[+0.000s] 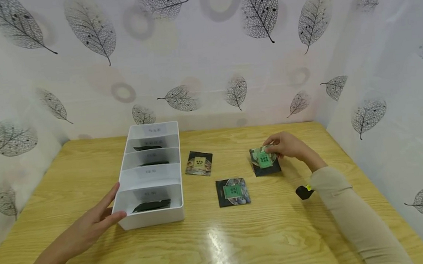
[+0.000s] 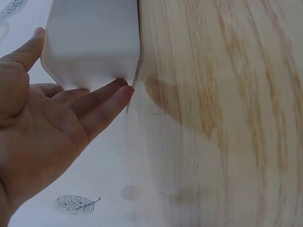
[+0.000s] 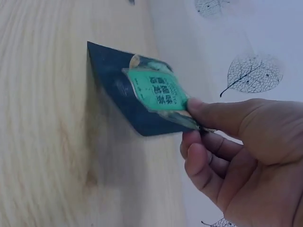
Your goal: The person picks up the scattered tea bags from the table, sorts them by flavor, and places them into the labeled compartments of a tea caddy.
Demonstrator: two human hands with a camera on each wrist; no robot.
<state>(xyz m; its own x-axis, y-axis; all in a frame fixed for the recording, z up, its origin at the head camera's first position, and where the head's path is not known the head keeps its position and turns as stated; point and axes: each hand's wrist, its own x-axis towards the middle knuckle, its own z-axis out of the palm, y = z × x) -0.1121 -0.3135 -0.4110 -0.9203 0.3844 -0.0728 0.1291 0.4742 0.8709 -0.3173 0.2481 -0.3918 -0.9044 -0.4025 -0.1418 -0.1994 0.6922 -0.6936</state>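
Packet (image 1: 264, 161) with green label is pinched by thumb and fingers of my right hand (image 1: 292, 146), at the right part of the table (image 1: 170, 256). It is tilted; whether its low edge touches the wood, I cannot tell. My left hand (image 1: 90, 228) does not grasp: its fingers lie rather straight against the near left corner of the box (image 1: 154, 218).

The box has five sections in a row. The nearest, the middle and the second from the back each show one dark packet; in the other two I see none, though their floors are partly hidden. By my judgement, the work is about half done: three packets are inside, and three outside, namely the one I hold, the yellow one (image 1: 199, 163) and the flat green one (image 1: 233, 191).

For moving, the widest room is on my side of the table. The yellow one lies just beside the right wall of the box; the flat green one is farther out and nearer to me. The back end of the box comes near the curtain (image 1: 204, 59).
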